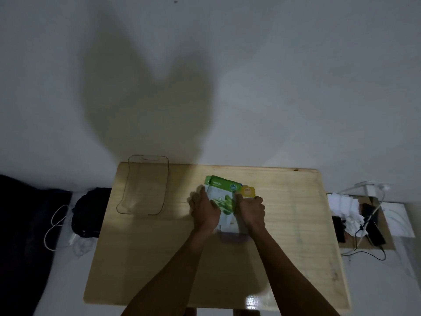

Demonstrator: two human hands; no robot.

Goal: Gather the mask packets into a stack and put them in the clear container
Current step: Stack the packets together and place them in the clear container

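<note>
Both hands are on the pile: the left hand presses its grip against the left edge of the mask packets, and the right hand closes its grip on the right edge, so the stack is squeezed between the two. The green aloe packet sits on top, a second green one peeks out just behind it at the far edge, a yellow packet sticks out to the far right, and a purplish one shows at the near end, so the pile is not square yet. It looks like the squaring-up step, with the drop-off not yet begun. To do it well, push the palms inward evenly, tap the yellow corner back in line, and draw the near packet under before lifting; these glossy sleeves will likely slide on one another, so a firm pinch across the whole thickness matters. The stack rests mid-tabletop, slightly right of centre. The clear container stands empty at the far left of the tabletop, well apart from the hands, its open top facing up, so the carry goes left and away.
</note>
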